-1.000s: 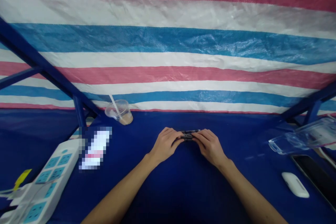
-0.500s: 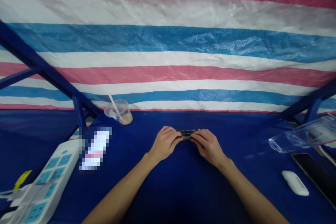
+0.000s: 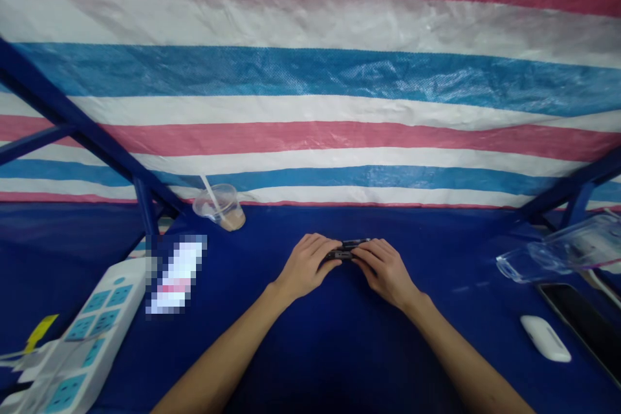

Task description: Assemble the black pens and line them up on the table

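A small dark, flat object [image 3: 345,250] is held between both hands just above the blue table cover [image 3: 339,336] at the centre. My left hand [image 3: 306,265] grips its left end with curled fingers. My right hand [image 3: 383,268] grips its right end, fingers wrapped over the top. Most of the object is hidden by the fingers, so I cannot tell what it is.
A clear plastic cup [image 3: 220,207] with a straw lies tipped at the back left. A white power strip [image 3: 72,349] sits at the near left. At the right are a clear plastic case [image 3: 557,252], a white earbud case [image 3: 546,338] and a dark phone [image 3: 582,326]. A striped tarp [image 3: 310,77] hangs behind.
Both hands stay in place on the dark object. The left fingers have shifted slightly further over its left end.
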### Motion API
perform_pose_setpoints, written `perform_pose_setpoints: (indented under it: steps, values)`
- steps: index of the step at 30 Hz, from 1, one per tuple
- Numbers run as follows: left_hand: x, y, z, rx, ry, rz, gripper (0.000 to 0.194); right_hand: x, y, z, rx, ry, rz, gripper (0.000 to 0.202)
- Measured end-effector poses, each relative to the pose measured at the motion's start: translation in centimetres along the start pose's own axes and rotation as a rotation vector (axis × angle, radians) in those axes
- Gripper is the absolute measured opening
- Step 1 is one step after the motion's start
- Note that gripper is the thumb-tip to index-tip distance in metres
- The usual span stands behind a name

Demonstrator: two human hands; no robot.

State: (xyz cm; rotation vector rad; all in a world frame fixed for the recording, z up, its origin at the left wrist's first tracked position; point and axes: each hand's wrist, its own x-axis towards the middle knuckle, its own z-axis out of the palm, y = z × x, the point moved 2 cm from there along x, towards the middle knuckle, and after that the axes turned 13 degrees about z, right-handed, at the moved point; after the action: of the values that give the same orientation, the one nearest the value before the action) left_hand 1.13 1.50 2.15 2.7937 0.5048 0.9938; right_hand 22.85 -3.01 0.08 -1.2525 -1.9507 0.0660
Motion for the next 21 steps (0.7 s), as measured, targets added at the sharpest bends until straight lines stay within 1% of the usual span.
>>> perform_pose_setpoints:
  steps: [2,5,11,15,18,21]
  values:
    - [0.0,0.04,0.17,0.016,0.007,0.016,0.022,0.03,-0.05,-0.04,0.005,-0.001,0.004,0.017]
    - [-0.03,0.03,0.42,0.035,-0.007,0.037,0.014,0.06,-0.1,-0.05,0.013,0.007,0.002,0.017]
    - [-0.11,-0.07,0.35,0.023,-0.017,0.018,0.013,0.11,-0.23,0.0,0.018,-0.005,0.002,0.018]
    - [-0.12,-0.04,0.4,0.014,-0.005,0.021,0.019,0.11,-0.32,-0.04,0.015,-0.009,-0.002,0.017]
    - [-0.08,-0.06,0.4,0.021,-0.011,0.031,0.013,0.08,-0.32,-0.03,0.007,-0.018,0.002,0.017]
    - [-0.06,-0.11,0.29,0.022,-0.022,0.027,0.013,0.06,-0.33,-0.01,0.008,-0.025,0.003,0.017]
